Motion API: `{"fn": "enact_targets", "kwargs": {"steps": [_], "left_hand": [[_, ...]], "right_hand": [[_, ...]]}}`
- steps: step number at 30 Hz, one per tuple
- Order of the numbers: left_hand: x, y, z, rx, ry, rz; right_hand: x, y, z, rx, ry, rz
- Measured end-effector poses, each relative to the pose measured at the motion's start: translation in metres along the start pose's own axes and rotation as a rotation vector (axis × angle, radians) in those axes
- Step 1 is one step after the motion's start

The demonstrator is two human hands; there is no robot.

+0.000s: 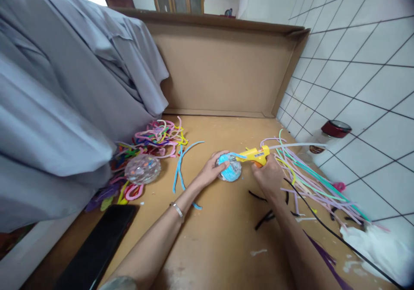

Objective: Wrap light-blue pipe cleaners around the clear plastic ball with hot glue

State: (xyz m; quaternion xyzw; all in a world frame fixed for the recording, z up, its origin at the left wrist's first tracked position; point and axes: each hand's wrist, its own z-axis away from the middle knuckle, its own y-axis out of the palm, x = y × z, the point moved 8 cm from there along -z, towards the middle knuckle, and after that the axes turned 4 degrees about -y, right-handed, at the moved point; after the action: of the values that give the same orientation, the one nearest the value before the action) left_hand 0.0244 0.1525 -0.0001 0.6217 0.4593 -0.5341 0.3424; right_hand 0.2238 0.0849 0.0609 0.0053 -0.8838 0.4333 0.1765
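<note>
My left hand [213, 169] is closed around the side of a small round ball [231, 174], partly wound with bright blue pipe cleaner and clear or greyish elsewhere. In my right hand [268, 177] is a yellow glue gun [254, 154], its nozzle pointing left against the ball's upper right. A translucent glue stick [297, 145] sticks out of the gun's back. One blue strand end lies across the top of the ball near the nozzle. Loose blue pipe cleaners [180, 169] rest on the table left of my left hand.
Tangled colourful pipe cleaners [158, 137] and a clear dotted ball [142, 169] lie left, near a black phone [100, 242] and grey cloth [80, 87]. Pastel pipe cleaners [317, 180], a red-lidded jar [334, 130], a black cord [336, 234] and white tissue [378, 247] are right. Cardboard [223, 66] stands behind.
</note>
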Motion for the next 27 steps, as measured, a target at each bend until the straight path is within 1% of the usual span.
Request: {"fn": "enact_targets", "kwargs": {"steps": [7, 12, 19, 27], "left_hand": [[-0.0028, 0.0006, 0.0020, 0.041, 0.005, -0.016], [-0.0060, 0.0020, 0.0036, 0.055, 0.007, -0.021], [-0.0050, 0.0017, 0.0023, 0.051, 0.023, -0.031], [-0.0062, 0.0017, 0.0020, 0.052, 0.026, -0.058]], "right_hand": [[-0.0001, -0.0019, 0.0014, -0.021, -0.018, 0.014], [-0.0011, -0.0009, 0.0014, -0.009, -0.003, 0.043], [0.0022, -0.0015, 0.0025, -0.033, -0.039, 0.049], [0.0033, -0.0021, 0.0008, 0.011, -0.025, 0.078]]}}
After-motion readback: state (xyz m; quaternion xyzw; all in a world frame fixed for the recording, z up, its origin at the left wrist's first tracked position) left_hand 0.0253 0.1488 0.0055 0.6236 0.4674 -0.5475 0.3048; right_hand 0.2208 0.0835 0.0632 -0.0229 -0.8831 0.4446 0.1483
